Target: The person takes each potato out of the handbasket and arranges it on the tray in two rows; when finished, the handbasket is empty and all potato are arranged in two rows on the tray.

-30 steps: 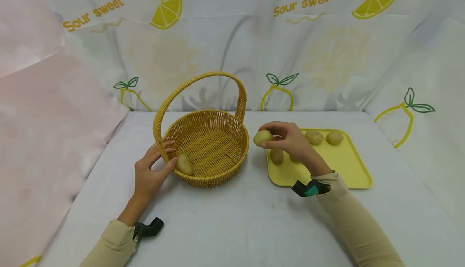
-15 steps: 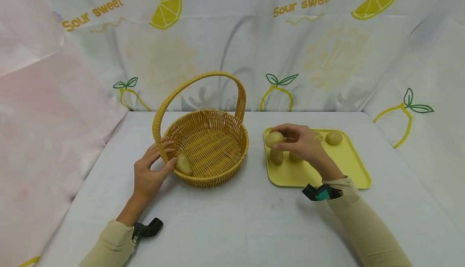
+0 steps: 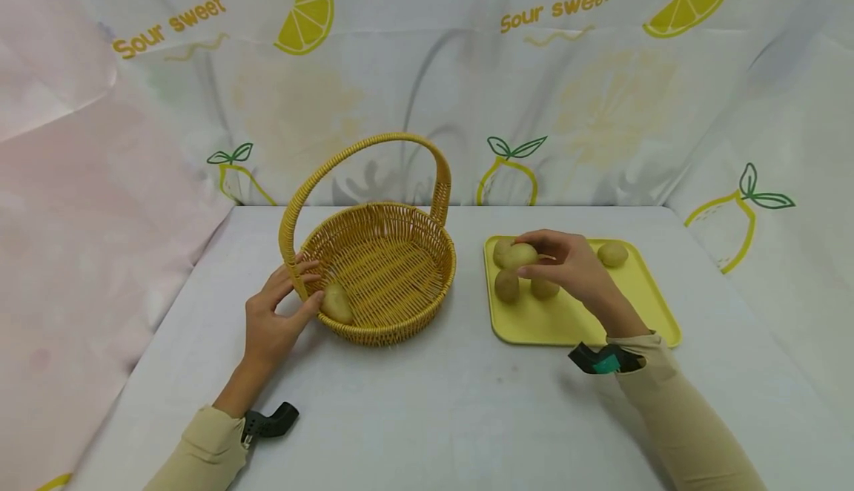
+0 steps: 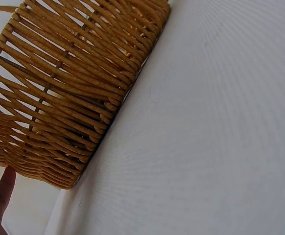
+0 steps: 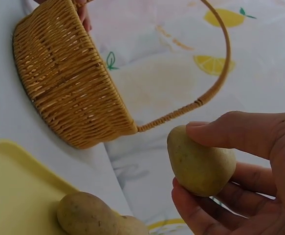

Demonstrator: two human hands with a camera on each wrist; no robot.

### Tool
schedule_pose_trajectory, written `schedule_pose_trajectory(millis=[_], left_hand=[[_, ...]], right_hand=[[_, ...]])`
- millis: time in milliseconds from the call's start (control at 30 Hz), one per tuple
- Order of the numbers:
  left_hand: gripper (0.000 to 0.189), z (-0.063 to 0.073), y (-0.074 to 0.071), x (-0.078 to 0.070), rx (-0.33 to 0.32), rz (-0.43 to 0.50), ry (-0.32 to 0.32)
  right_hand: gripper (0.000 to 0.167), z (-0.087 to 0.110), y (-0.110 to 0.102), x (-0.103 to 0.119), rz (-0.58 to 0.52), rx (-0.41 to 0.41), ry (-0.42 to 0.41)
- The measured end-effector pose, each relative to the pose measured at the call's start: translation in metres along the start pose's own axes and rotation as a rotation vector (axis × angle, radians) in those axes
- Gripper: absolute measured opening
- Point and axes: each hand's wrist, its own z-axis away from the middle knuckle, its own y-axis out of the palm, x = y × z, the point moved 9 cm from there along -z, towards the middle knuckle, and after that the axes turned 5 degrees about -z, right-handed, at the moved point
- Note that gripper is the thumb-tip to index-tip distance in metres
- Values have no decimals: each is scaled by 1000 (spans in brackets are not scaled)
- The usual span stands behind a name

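A yellow-brown wicker basket (image 3: 387, 276) with a tall arched handle stands on the white table, left of centre in the head view. My left hand (image 3: 276, 313) grips its left rim at the foot of the handle, the thumb by a potato (image 3: 336, 303) inside the basket. My right hand (image 3: 577, 268) pinches another potato (image 5: 201, 161) between thumb and fingers, held above the yellow tray (image 3: 587, 320). Below and around it, several potatoes lie on the tray, among them a darker potato (image 3: 507, 285) near the left edge. Part of the tray's far side is hidden behind the right hand.
A lone potato (image 3: 612, 254) lies at the tray's back right. The white tablecloth (image 3: 427, 417) spreads in front of basket and tray. A lemon-printed cloth (image 3: 400, 68) hangs behind the table.
My right hand has moved right, carrying its potato from beside the basket to over the tray. A potato at the tray's back left has come into view. My left hand has stayed put.
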Motion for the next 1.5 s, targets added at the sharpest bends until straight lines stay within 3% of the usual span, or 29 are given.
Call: schedule_pose_trajectory(millis=[600,1100,1500], left_hand=[[24,-1,0,-2,9,1,7],[22,1,-1,4,-8,-6,14],[25,2,0,2,9,5,7]], right_hand=[[47,16,-30,-11,40,-59,39],[43,30,-54,-16,17,-128,-30],[46,36,-63,-31,65,-113,-27]])
